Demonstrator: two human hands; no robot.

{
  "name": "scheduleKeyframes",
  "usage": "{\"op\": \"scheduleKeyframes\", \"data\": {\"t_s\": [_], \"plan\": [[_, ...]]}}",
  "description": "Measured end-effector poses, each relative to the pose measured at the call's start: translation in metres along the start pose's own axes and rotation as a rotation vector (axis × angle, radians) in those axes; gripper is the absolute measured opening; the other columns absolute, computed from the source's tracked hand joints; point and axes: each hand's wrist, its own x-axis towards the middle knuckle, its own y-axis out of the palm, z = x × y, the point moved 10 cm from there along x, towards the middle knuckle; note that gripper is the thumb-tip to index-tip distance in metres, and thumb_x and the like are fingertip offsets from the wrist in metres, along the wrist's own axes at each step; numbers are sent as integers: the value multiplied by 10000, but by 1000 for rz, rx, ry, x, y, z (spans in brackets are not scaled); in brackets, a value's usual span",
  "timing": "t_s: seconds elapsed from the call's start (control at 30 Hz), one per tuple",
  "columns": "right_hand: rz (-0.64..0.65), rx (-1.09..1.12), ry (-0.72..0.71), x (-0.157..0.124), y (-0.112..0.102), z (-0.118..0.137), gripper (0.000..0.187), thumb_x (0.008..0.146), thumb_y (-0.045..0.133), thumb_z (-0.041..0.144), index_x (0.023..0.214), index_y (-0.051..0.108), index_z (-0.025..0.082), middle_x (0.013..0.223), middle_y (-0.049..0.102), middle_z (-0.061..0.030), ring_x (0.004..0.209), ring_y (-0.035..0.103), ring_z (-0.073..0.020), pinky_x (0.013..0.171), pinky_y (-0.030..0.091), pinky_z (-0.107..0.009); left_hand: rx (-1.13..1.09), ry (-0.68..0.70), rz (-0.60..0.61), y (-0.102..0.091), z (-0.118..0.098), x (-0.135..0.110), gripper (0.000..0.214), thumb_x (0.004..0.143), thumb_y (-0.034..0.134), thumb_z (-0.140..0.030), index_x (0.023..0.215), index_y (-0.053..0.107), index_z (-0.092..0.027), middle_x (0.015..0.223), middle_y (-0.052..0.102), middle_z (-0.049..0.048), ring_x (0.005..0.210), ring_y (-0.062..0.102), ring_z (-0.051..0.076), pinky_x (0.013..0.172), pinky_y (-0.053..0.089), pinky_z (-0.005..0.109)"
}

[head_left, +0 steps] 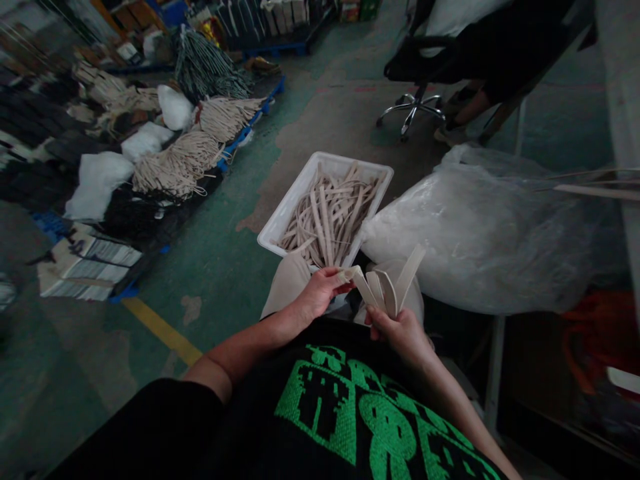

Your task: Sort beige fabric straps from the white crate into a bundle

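Note:
Above my lap, my right hand (393,327) is closed around a bundle of folded beige fabric straps (383,291), their ends fanning upward. To its left, my left hand (325,291) pinches the end of a beige strap (350,274) that runs toward the bundle. Just beyond my knees stands a white plastic bin (289,205) filled with a tangle of loose beige straps (327,210). One strap trails over the bin's near rim close to my left hand.
A large clear plastic bag (480,227) with white contents bulges at the right. A wheeled chair (417,73) and a seated person's legs (470,107) are beyond it. Pallets at left carry strap bundles (173,163) and white bags (97,183). A yellow line (163,330) crosses the floor.

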Motion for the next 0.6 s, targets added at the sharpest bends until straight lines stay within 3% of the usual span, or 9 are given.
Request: {"op": "scheduleKeyframes", "data": {"t_s": [0.1, 0.23, 0.43, 0.6], "plan": [[10, -3, -3, 7, 5, 7, 427, 757, 634, 601, 633, 629, 193, 438, 571, -15, 393, 485, -128, 423, 373, -255, 34, -46, 27, 5, 12, -1, 395, 527, 934, -383, 736, 708, -136, 739, 708, 30, 682, 633, 124, 716, 493, 261], [0, 48, -70, 17, 1, 26, 479, 746, 645, 673, 685, 619, 198, 493, 602, -13, 415, 518, -135, 427, 413, -262, -3, -88, 169, 22, 25, 0, 397, 559, 919, -380, 754, 696, -116, 669, 666, 13, 589, 601, 115, 679, 499, 276], [115, -71, -20, 7, -18, 14, 475, 783, 654, 666, 726, 665, 195, 514, 633, -27, 440, 556, -146, 440, 456, -272, -152, -97, -40, -11, 19, 8, 397, 525, 935, -302, 804, 701, -144, 746, 716, 28, 678, 656, 133, 707, 511, 262], [3, -78, -102, 17, -19, 28, 385, 788, 685, 587, 787, 631, 206, 624, 682, -20, 423, 554, -123, 412, 453, -252, -110, -116, 96, 10, 26, 0, 464, 487, 957, -372, 787, 712, -117, 745, 706, 42, 677, 644, 136, 747, 499, 287]]}}
